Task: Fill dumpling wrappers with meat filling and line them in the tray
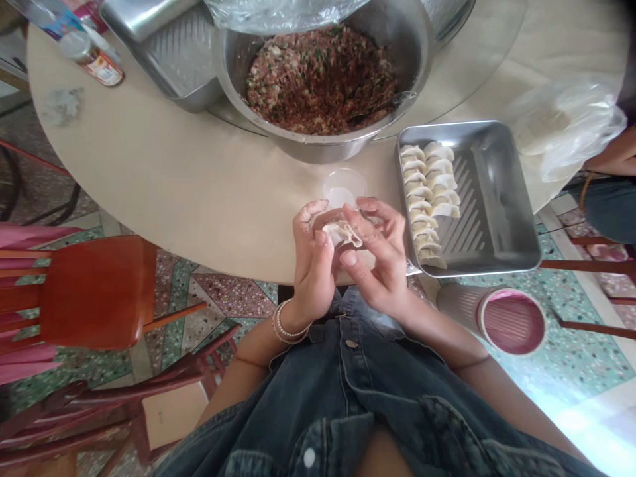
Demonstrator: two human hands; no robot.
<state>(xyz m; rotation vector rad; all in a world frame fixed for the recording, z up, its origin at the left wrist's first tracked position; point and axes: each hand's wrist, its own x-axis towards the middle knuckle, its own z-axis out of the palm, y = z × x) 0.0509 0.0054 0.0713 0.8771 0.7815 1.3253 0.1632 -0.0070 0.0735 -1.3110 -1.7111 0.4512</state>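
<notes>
My left hand (312,258) and my right hand (380,255) meet at the table's near edge, both pinched on one pale dumpling (342,233) whose folded edge shows between the fingers. Flour dusts my left fingers. A small clear plastic cup (344,187) stands on the table just beyond my hands. A metal tray (497,199) to the right holds two rows of several folded dumplings (430,195). A large steel bowl (397,40) of minced meat filling (320,79) sits behind the cup.
The round beige table (173,172) carries an empty metal tray (169,56) and a seasoning bottle (97,59) at back left, and a plastic bag (566,126) at right. A red wooden chair (94,291) stands left. A pink bin (511,321) sits on the floor. Another person's arm (616,156) shows at far right.
</notes>
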